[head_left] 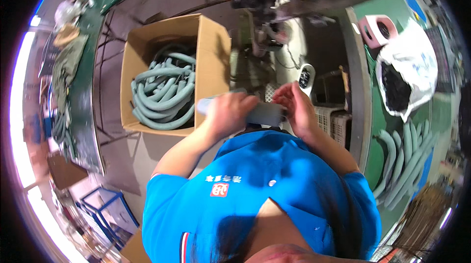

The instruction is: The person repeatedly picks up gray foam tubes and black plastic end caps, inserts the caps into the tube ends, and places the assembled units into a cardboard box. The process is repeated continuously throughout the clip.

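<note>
In front of my chest, my left hand (229,112) is closed over a grey-green foam tube (265,114), which lies roughly level. The tube's left end pokes out past my wrist, beside the carton. At its right, dark end is my right hand (296,111), loosely cupped with fingers bent and parted; whether its fingertips touch the tube is blurred. To the left stands an open cardboard box (212,52) with many curved grey-green foam tubes (164,91) piled inside.
On the right, a green table (375,130) carries more foam tubes (405,160), a white plastic bag (417,67) with black contents and a pink-and-white box (375,30). Plastic crates (338,125) sit below its edge. Another green table (87,91) runs along the left. A blue-framed cart (110,214) stands lower left.
</note>
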The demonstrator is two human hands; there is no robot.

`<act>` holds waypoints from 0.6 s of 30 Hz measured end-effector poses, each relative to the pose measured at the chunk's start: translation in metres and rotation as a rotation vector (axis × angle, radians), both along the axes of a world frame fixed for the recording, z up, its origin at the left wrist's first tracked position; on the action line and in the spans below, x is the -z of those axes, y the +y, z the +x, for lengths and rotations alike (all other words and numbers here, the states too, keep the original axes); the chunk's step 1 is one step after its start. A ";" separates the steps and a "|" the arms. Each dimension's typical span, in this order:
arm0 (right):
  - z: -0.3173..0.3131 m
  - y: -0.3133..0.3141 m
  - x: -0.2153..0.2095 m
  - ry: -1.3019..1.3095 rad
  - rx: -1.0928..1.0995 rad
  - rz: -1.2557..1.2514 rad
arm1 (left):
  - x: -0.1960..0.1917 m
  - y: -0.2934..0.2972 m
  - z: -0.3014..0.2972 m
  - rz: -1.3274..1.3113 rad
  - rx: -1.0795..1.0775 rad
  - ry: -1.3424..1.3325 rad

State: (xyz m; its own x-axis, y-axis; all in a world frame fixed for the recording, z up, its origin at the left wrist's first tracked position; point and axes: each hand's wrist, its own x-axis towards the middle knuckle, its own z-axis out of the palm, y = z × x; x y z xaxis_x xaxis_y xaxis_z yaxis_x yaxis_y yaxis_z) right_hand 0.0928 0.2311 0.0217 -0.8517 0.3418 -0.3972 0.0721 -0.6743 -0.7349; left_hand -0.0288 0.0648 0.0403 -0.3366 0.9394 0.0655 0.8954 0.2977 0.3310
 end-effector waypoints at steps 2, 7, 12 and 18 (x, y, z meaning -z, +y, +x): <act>0.007 0.012 0.003 0.077 -0.215 0.371 | -0.008 -0.012 -0.007 0.052 -0.021 0.048; 0.026 0.017 -0.016 0.208 -0.586 0.779 | -0.024 -0.012 -0.002 0.081 0.032 0.148; 0.040 0.041 -0.004 0.109 -0.444 0.380 | -0.044 -0.045 -0.020 0.370 -0.101 0.024; 0.057 0.094 0.082 -0.170 0.375 0.605 | -0.083 -0.118 -0.033 0.764 -0.660 -0.563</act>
